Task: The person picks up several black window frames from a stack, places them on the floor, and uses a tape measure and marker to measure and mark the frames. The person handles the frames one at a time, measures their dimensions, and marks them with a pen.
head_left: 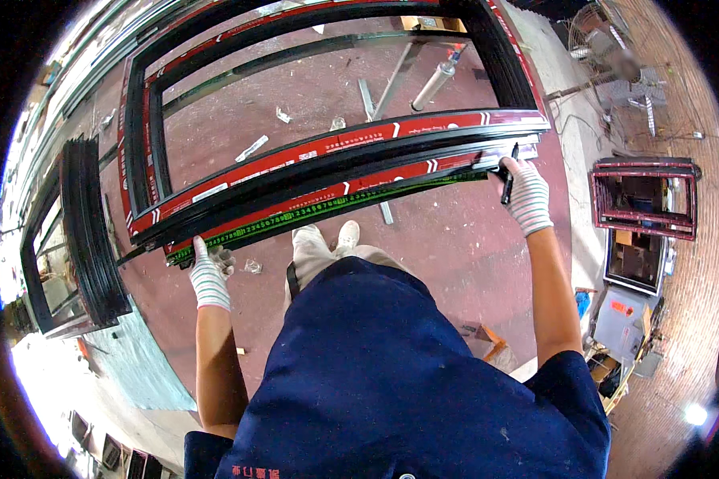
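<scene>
A stack of black window frames with red protective film (359, 137) lies in front of me. Along its near side stretches a green tape measure blade (295, 214). My left hand (208, 275), in a striped white glove, grips the blade's left end against the frame, thumb on top. At the right corner, my right hand (529, 195), gloved likewise, is closed around a black marker (506, 188) beside the frame edge. The marker's tip points up toward the corner. No tape case can be made out.
A sealant tube (435, 86) and offcuts lie on the reddish floor inside the frames. More black frames (84, 231) stand at the left. Small frames (645, 198) and a grey box (620, 319) are at the right, near a fan (615, 60).
</scene>
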### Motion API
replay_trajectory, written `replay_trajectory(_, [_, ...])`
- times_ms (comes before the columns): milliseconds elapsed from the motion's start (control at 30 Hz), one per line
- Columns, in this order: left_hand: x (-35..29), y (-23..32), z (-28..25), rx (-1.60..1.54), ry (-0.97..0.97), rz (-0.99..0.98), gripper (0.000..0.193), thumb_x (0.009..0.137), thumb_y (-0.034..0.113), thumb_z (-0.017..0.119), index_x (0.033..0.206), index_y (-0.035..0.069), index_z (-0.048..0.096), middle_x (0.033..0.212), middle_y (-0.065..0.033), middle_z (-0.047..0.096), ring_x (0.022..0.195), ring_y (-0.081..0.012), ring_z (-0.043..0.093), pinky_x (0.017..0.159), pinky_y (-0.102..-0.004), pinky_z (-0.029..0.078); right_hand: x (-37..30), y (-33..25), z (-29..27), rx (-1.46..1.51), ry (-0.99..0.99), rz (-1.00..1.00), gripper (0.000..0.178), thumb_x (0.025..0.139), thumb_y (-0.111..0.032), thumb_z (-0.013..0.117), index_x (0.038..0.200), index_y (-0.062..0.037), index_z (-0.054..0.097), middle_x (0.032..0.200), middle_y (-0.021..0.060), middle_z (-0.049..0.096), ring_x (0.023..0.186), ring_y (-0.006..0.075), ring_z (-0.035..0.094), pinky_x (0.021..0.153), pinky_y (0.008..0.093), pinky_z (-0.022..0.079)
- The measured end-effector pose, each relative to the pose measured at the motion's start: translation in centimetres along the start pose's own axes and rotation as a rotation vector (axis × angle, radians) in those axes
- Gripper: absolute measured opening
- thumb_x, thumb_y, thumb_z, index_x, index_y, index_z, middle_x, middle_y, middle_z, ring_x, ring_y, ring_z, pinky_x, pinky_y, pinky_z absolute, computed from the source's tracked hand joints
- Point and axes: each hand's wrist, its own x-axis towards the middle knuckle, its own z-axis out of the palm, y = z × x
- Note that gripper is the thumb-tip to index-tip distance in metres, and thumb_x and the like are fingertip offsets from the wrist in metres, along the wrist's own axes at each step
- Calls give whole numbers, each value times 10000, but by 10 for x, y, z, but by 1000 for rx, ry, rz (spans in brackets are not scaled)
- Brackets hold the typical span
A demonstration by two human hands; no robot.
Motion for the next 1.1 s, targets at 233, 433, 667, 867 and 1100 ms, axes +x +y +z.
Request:
replay_trajectory(233, [2, 4, -2, 5, -18, -6, 662, 872, 711, 573, 870, 49, 567, 670, -132, 648, 502, -244, 603, 412, -328, 397, -4, 2, 22, 81, 198, 20, 217, 832, -236, 736, 980, -99, 657, 933, 164, 632, 918, 342, 605, 775, 434, 520])
replay_trajectory(433, [3, 2, -3, -11, 2, -8, 615, 836, 724, 611, 809, 110, 590, 689, -80, 648, 520, -234, 572, 459, -339, 378, -2, -14, 10, -149, 257, -103, 282, 771, -281, 792, 957, -115, 659, 903, 156, 638, 900, 361, 615, 715, 459, 520])
replay_trajectory(667, [6, 1, -4, -25, -25, 36, 636, 868, 681, 610, 861, 45, 586, 685, -124, 660, 548, -266, 654, 434, -326, 432, -1, -15, 13, -154, 321, -122, 277, 772, -245, 781, 990, -119, 666, 903, 141, 642, 918, 358, 619, 737, 450, 515])
replay_trajectory(867, [-1, 3, -6, -121, -107, -7, 607, 849, 673, 642, 928, 73, 597, 727, -100, 659, 563, -243, 611, 475, -338, 441, -6, -3, 20, -104, 264, -100, 291, 761, -220, 771, 1010, -113, 662, 927, 145, 641, 937, 367, 615, 771, 466, 510])
replay_trajectory(1100, [-49, -3, -47, -360, -8, 240, 465, 886, 493, 713, 1053, 87, 560, 850, -77, 614, 665, -242, 578, 543, -409, 471, -62, -17, 4, 256, 151, -251, 310, 746, -134, 760, 1019, -105, 617, 930, 138, 633, 881, 380, 595, 776, 458, 507])
